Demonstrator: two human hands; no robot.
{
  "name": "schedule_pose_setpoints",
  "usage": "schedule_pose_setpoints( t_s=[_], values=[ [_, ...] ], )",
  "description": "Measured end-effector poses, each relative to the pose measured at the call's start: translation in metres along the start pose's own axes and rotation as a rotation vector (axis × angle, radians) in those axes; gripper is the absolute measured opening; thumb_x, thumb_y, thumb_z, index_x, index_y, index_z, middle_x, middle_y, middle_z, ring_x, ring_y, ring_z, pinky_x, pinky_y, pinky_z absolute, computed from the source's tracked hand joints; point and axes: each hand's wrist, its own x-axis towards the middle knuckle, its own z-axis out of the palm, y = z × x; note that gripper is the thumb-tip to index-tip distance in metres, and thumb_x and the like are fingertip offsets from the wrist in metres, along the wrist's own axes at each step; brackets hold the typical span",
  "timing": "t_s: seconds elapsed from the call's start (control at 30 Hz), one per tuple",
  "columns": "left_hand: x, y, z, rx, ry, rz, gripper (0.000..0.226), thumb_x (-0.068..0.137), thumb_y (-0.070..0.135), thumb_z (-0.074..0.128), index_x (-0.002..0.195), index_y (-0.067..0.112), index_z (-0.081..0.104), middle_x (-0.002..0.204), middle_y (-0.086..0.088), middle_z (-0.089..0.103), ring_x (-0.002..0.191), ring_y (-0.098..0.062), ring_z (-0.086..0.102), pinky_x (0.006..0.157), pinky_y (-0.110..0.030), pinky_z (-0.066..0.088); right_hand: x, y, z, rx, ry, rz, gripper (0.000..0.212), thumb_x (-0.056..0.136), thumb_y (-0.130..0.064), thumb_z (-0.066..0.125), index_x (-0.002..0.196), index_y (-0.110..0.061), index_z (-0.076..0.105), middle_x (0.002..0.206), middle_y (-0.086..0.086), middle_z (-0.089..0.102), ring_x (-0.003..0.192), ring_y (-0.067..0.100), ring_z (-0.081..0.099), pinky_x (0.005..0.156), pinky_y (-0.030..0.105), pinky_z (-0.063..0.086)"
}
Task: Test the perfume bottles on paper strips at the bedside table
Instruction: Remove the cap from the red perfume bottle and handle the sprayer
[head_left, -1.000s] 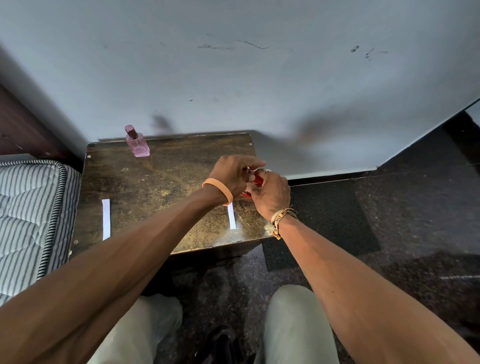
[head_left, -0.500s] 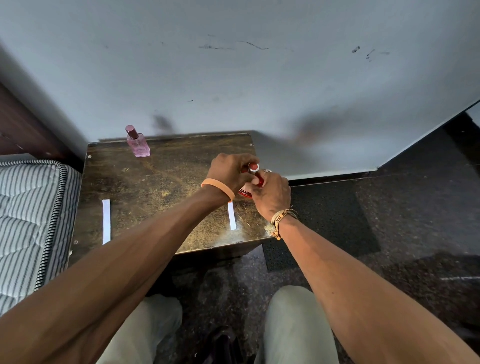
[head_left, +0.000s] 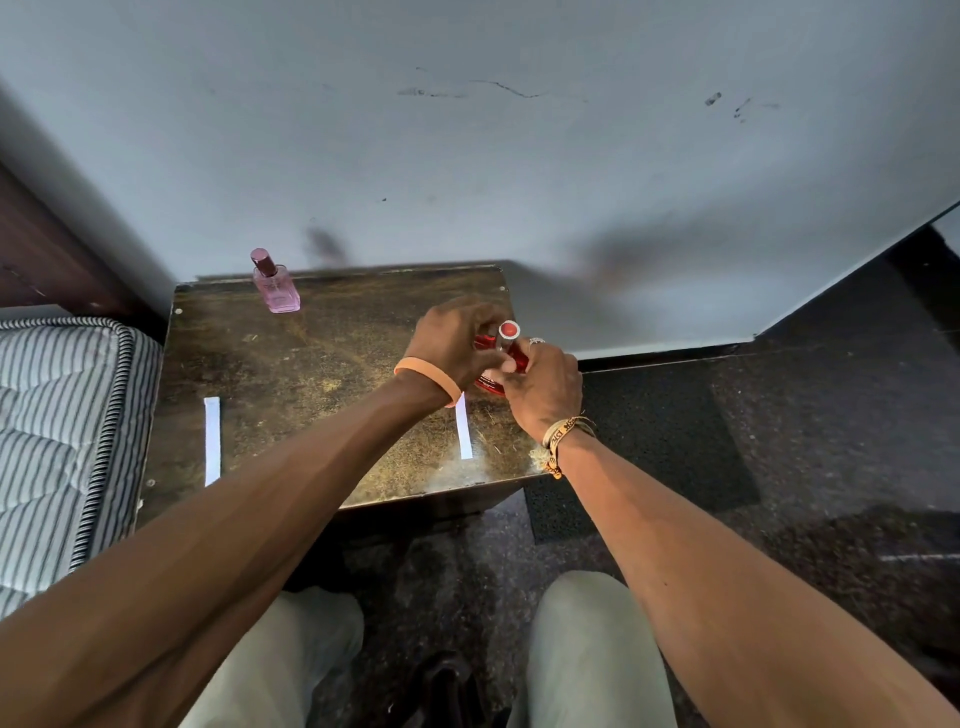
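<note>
Left hand (head_left: 457, 338): I see it curled round the red perfume bottle (head_left: 511, 356), fingers wrapped on the far side of the body; orange wristband (head_left: 428, 376) on the wrist.
Right hand (head_left: 543, 387): fingers pinched on the bottle's neck just below the cap (head_left: 509, 329); ring and woven bracelet (head_left: 563, 434) on it.
Red bottle: over the bedside table (head_left: 311, 374) at its 3 o'clock edge, tilted, mostly hidden between both hands; can't tell if its base touches the top.
Cap: round red top faces me, clear of the fingers.
Change: a second ago the cap was buried under the hands, now it's fully exposed; hands barely shifted.
Strips: right paper strip (head_left: 463, 428) just at 6 o'clock of the hands; left paper strip (head_left: 212, 440) at the table's 8 o'clock.
Pink bottle (head_left: 275, 283): upright, capped, table's 11 o'clock corner, well apart from the hands.
</note>
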Motion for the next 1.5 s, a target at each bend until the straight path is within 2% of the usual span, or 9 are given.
schedule_pose_setpoints(
  t_s=[0.1, 0.27, 0.5, 0.73, 0.97, 1.1, 1.2, 1.37, 1.5],
  values=[
    [-0.002, 0.001, 0.001, -0.039, -0.105, 0.027, 0.068, 0.076, 0.010, 0.074, 0.138, 0.021, 0.049, 0.139, -0.003, 0.053, 0.128, -0.021, 0.049, 0.107, -0.036, 0.040, -0.002, 0.000, 0.001, -0.001, 0.009, -0.007, 0.026, 0.087, -0.037, 0.070, 0.106, -0.020, 0.071, 0.096, 0.005, 0.074, 0.092, 0.024, 0.069, 0.077, 0.035, 0.057],
    [0.002, 0.002, 0.002, -0.023, -0.149, 0.074, 0.052, 0.084, -0.001, 0.060, 0.132, 0.019, 0.056, 0.126, -0.002, 0.064, 0.117, -0.020, 0.060, 0.100, -0.029, 0.045, -0.001, -0.001, 0.000, 0.028, -0.003, 0.016, 0.034, 0.082, -0.042, 0.073, 0.107, -0.019, 0.071, 0.098, 0.006, 0.074, 0.094, 0.025, 0.069, 0.081, 0.036, 0.057],
    [-0.005, 0.002, 0.006, 0.004, 0.032, -0.003, 0.029, 0.079, 0.024, 0.072, 0.107, 0.023, 0.068, 0.098, 0.002, 0.074, 0.092, -0.018, 0.068, 0.084, -0.032, 0.053, -0.001, 0.000, 0.002, 0.012, 0.023, 0.013, 0.022, 0.085, -0.033, 0.073, 0.100, -0.018, 0.071, 0.090, 0.005, 0.073, 0.088, 0.025, 0.069, 0.076, 0.035, 0.056],
    [-0.003, 0.010, 0.007, -0.012, -0.041, 0.127, 0.044, 0.080, 0.001, 0.067, 0.121, 0.017, 0.064, 0.111, -0.003, 0.071, 0.102, -0.017, 0.066, 0.093, -0.033, 0.052, -0.001, 0.001, 0.003, -0.006, 0.023, 0.011, 0.018, 0.087, -0.029, 0.072, 0.100, -0.017, 0.072, 0.090, 0.005, 0.074, 0.088, 0.024, 0.070, 0.076, 0.033, 0.057],
    [-0.002, 0.005, 0.008, -0.080, 0.145, -0.041, 0.038, 0.061, 0.036, 0.085, 0.095, 0.021, 0.075, 0.088, 0.005, 0.075, 0.083, -0.010, 0.070, 0.077, -0.028, 0.055, -0.002, -0.002, 0.003, 0.000, 0.037, -0.024, 0.019, 0.084, -0.031, 0.075, 0.101, -0.023, 0.073, 0.082, 0.003, 0.073, 0.081, 0.025, 0.070, 0.072, 0.038, 0.059],
    [-0.003, 0.007, 0.007, -0.048, 0.095, -0.013, 0.047, 0.068, 0.031, 0.082, 0.112, 0.022, 0.069, 0.106, 0.002, 0.073, 0.098, -0.014, 0.067, 0.087, -0.031, 0.053, -0.001, -0.001, 0.003, -0.001, 0.033, -0.027, 0.016, 0.086, -0.030, 0.073, 0.100, -0.023, 0.073, 0.082, 0.002, 0.073, 0.080, 0.024, 0.070, 0.070, 0.037, 0.059],
    [-0.001, 0.006, 0.003, -0.037, -0.075, 0.068, 0.060, 0.075, 0.007, 0.072, 0.131, 0.023, 0.056, 0.126, -0.002, 0.065, 0.116, -0.017, 0.060, 0.099, -0.028, 0.046, -0.002, -0.001, 0.003, -0.001, 0.022, -0.018, 0.019, 0.087, -0.033, 0.071, 0.101, -0.021, 0.072, 0.086, 0.004, 0.074, 0.083, 0.023, 0.070, 0.072, 0.036, 0.059],
    [0.000, 0.001, 0.002, -0.012, -0.048, 0.056, 0.041, 0.078, 0.002, 0.069, 0.115, 0.020, 0.069, 0.111, 0.001, 0.072, 0.103, -0.015, 0.067, 0.089, -0.015, 0.042, -0.002, -0.001, 0.004, 0.012, 0.020, -0.001, 0.023, 0.086, -0.035, 0.071, 0.103, -0.020, 0.072, 0.090, 0.004, 0.074, 0.087, 0.024, 0.070, 0.077, 0.039, 0.059],
    [-0.006, 0.001, 0.007, -0.069, 0.079, 0.029, 0.033, 0.072, 0.008, 0.077, 0.104, 0.018, 0.074, 0.097, 0.000, 0.075, 0.091, -0.016, 0.071, 0.085, -0.023, 0.052, -0.002, -0.002, 0.003, 0.010, 0.027, -0.013, 0.017, 0.088, -0.031, 0.070, 0.101, -0.020, 0.072, 0.088, 0.003, 0.074, 0.085, 0.024, 0.070, 0.075, 0.038, 0.059]
  ],
)
